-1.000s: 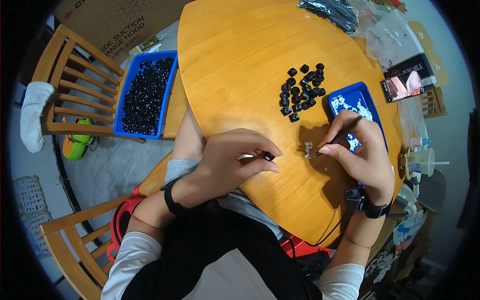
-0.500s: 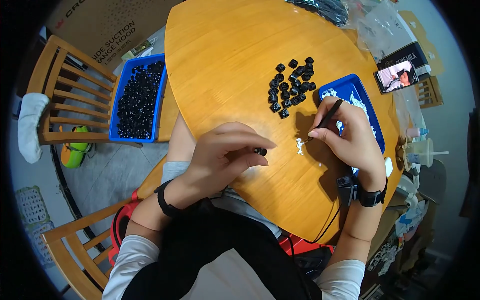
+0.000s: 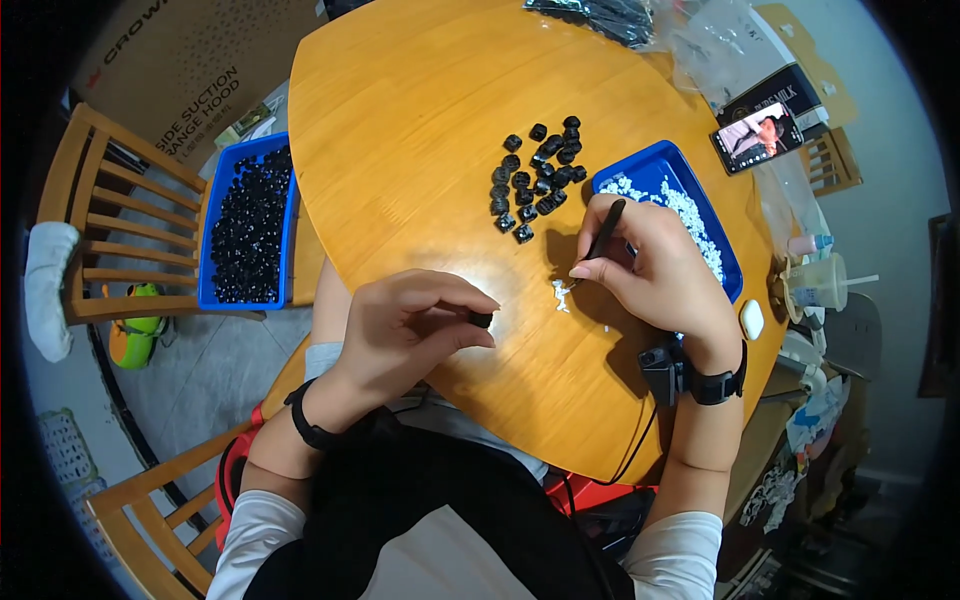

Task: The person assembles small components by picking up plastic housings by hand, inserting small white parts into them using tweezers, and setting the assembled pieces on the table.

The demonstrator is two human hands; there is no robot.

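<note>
Between the thumb and fingers of my left hand point(image 3: 405, 325) is a small black block-shaped piece point(image 3: 480, 320), held just above the table's near edge. My right hand point(image 3: 655, 265) grips slim black tweezers point(image 3: 606, 228) like a pen, tips pointing down. The tips are beside a small pile of white pieces point(image 3: 561, 295) on the wooden table; whether they pinch one is too small to tell. Beyond both hands lies a loose group of several black pieces point(image 3: 543, 185). A blue tray point(image 3: 735, 270) of tiny white parts sits partly behind my right hand.
A blue bin point(image 3: 204, 270) full of black pieces rests on a chair at left. A phone point(image 3: 758, 138) showing a picture leans at the table's right. A small black device point(image 3: 660, 370) with a cable is by my right wrist. A drink cup point(image 3: 815, 283) stands at the right.
The whole view has shifted, so the table sits further left. My left fingers have closed in around the black piece, covering more of it. The tweezers stay by the white pile.
</note>
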